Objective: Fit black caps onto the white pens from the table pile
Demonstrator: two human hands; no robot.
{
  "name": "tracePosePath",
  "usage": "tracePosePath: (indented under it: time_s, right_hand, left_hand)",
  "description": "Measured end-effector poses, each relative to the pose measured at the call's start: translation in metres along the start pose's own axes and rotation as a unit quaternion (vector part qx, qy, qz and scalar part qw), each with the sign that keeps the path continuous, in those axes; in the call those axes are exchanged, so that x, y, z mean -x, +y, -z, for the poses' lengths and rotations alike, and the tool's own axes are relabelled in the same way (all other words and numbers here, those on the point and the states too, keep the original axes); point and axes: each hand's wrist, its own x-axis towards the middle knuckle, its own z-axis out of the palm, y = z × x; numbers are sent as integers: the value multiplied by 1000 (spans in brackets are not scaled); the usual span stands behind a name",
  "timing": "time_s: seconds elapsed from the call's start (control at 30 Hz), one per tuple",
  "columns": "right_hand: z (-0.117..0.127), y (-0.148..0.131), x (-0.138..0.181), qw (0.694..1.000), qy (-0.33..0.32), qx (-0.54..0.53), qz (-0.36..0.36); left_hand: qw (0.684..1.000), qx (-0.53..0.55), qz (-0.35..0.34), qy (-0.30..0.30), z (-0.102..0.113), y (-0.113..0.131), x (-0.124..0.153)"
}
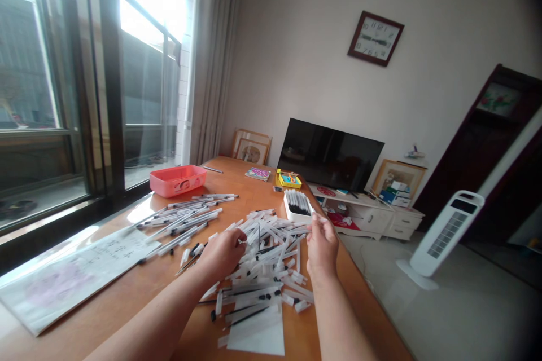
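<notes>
My left hand (224, 251) is closed with curled fingers at the left side of a heap of loose pen parts (271, 242). What its fingers hold, if anything, is hidden. Thumb and fingers of my right hand (322, 245) pinch a pale translucent pen part, seen only in part, beside the white box (292, 215). That box holds a row of clear pen barrels with black ends (298, 201). Clear tubes, caps, black plugs and thin dark refills make up the heap. Several pens (186, 223) lie left of it.
A red plastic bin (178, 180) stands at the table's far left. A paper booklet (76, 273) lies near left, and a white sheet (258, 335) sits under the nearest parts. Farther back are a yellow box (289, 179) and a small booklet (258, 174).
</notes>
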Motion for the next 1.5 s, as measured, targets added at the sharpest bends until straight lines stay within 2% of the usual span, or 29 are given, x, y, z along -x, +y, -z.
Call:
tracePosePath:
  time_s: [0.1,0.23,0.37,0.47,0.6,0.73,0.93,1.17,1.33,1.5]
  right_hand:
    - [-3,4,7,992,-72,94,51]
    - [-7,11,16,957,-170,217,95]
    - [-12,14,22,942,-233,232,72]
    - [-13,12,24,940,-247,229,64]
    - [-12,6,25,938,-247,235,68]
    - [-12,4,26,939,-241,236,75]
    - [-13,2,28,939,-238,231,94]
    - [-14,-8,29,946,-224,209,103]
    - [-9,-5,17,970,-147,179,78]
    - [4,-3,-4,993,-31,110,15]
  left_hand:
    - [1000,-16,-3,13,3,-3,-2]
    - [996,-68,30,57,18,-9,-5]
    - [985,-96,100,102,38,-28,-11]
    - [968,-140,161,136,47,-48,-15]
    - [950,-187,214,130,49,-68,-19]
    - [944,-203,237,105,46,-75,-22]
    - [952,-211,205,88,41,-75,-26]
    - [951,-227,199,65,38,-76,-28]
    - [958,-233,140,92,37,-64,-26]
    - [973,-209,6,99,32,-46,-28]
